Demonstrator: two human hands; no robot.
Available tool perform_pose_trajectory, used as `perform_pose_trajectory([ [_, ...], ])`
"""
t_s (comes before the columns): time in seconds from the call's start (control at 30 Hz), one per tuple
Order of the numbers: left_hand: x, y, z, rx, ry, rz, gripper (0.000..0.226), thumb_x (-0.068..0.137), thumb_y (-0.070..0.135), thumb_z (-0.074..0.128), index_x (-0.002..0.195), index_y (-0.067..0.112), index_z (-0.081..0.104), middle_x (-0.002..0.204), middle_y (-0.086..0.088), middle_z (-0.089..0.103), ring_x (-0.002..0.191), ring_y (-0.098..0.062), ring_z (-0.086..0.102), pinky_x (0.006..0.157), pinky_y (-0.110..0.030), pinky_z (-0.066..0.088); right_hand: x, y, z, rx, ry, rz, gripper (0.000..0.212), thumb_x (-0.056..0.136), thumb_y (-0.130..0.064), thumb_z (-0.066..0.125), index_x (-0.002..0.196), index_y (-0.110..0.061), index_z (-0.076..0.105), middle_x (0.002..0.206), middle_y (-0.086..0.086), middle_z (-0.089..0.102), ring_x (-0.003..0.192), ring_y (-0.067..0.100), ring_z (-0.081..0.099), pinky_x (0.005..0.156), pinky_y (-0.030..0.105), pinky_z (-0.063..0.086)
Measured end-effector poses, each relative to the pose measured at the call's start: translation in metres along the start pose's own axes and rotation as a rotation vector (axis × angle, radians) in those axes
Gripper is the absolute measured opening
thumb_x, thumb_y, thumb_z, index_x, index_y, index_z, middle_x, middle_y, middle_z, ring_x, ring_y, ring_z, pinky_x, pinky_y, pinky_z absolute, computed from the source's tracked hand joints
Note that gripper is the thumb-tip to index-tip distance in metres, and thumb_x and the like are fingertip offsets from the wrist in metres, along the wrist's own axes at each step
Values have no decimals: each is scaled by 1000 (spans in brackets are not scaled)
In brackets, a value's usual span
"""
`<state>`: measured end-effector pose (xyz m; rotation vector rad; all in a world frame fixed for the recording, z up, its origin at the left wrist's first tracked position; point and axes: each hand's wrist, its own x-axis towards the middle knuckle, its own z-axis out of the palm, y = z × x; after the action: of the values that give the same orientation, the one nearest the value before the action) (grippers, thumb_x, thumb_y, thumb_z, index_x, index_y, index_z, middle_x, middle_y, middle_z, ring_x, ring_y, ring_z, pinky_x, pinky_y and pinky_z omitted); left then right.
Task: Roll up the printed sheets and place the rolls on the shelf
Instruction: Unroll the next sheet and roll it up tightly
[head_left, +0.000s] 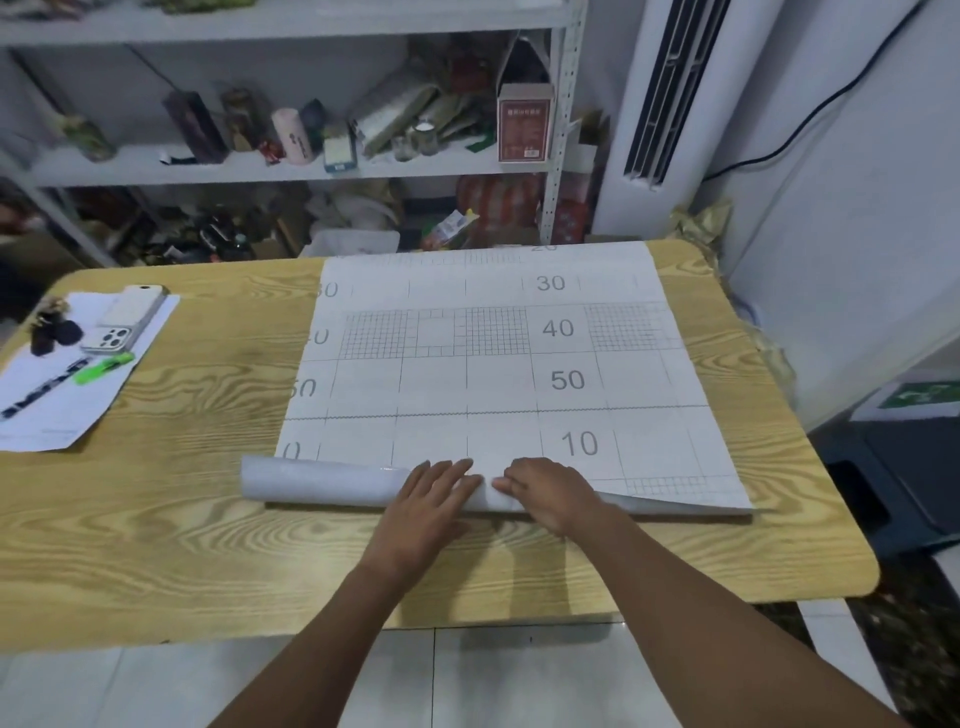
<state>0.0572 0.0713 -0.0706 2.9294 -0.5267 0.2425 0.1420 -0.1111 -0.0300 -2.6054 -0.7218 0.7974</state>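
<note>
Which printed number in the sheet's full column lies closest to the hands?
The 10, lowest in that column on the sheet, just beyond the right hand. The 30, 40 and 50 sit farther up.

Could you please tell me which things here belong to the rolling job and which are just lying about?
For the job: printed sheet, left hand, right hand, shelf.
Lying about: phones, green marker, white paper under them.
</note>
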Motion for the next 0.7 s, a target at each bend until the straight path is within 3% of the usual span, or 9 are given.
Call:
perform_pose_trajectory([
  [0.07, 1, 1, -4, -63, 0, -8, 61, 64, 12, 78, 119, 16, 51, 121, -10, 56, 109, -25, 45, 95, -35, 37, 1, 0, 1, 14, 1, 10, 42, 99, -44, 35, 92, -8, 56, 95, 5, 58, 87, 24, 54, 73, 35, 37],
  [0.13, 3, 2, -11, -167, -16, -54, 62, 64, 0, 74, 118, 19, 50, 110, -9, 57, 97, -25, 53, 72, -31, 48, 2, 2, 3, -69, -8, -15, 38, 99, -40, 38, 96, -8, 58, 99, 5, 55, 89, 25, 56, 75, 36, 40],
  [0.17, 4, 2, -14, -232, -33, -80, 61, 64, -3, 74, 117, 19, 51, 102, -8, 57, 89, -23, 55, 61, -26, 46, 2, 2, 4, -142, -3, -29, 34, 100, -37, 39, 97, -10, 59, 101, 5, 53, 90, 27, 57, 76, 36, 42],
  [0.23, 5, -1, -16, -324, -57, -100, 52, 64, -2, 76, 111, 14, 59, 87, -7, 58, 77, -19, 55, 54, -20, 38, 1, 1, 6, -226, 65, -45, 33, 99, -40, 41, 96, -12, 58, 101, 5, 52, 87, 29, 57, 73, 35, 41],
  [0.3, 4, -6, -15, -349, -75, -107, 43, 68, 1, 72, 108, 11, 62, 81, -6, 59, 76, -18, 53, 56, -19, 36, -1, 0, 7, -223, 162, -11, 35, 95, -46, 44, 96, -14, 57, 100, 3, 56, 85, 26, 58, 72, 32, 37],
  [0.4, 3, -15, -17, -311, -48, -109, 40, 65, 7, 63, 104, 16, 60, 72, -3, 61, 72, -15, 51, 59, -17, 33, -2, 2, 11, -285, 342, 73, 39, 90, -52, 48, 108, -18, 55, 103, 0, 61, 94, 23, 58, 83, 34, 37],
  [0.5, 4, -19, -20, -262, -30, -117, 36, 54, -1, 64, 88, 12, 70, 62, 0, 63, 59, -20, 58, 52, -19, 39, -7, 2, 15, -425, 528, 82, 43, 72, -50, 73, 99, -17, 64, 89, 2, 62, 83, 24, 60, 80, 39, 45],
  [0.6, 4, -19, -22, -339, -63, -209, 30, 64, -5, 65, 89, 12, 71, 72, -2, 67, 70, -22, 59, 63, -20, 41, -14, 5, 24, -445, 646, -68, 44, 64, -47, 77, 96, -18, 65, 93, 4, 62, 82, 25, 59, 83, 38, 42],
  [0.7, 6, -22, -22, -440, -84, -317, 26, 79, -1, 59, 100, 10, 69, 89, -4, 68, 86, -15, 51, 72, -21, 35, -22, 9, 34, -483, 581, -194, 47, 60, -49, 80, 96, -21, 67, 102, 1, 63, 84, 22, 59, 78, 35, 49],
])
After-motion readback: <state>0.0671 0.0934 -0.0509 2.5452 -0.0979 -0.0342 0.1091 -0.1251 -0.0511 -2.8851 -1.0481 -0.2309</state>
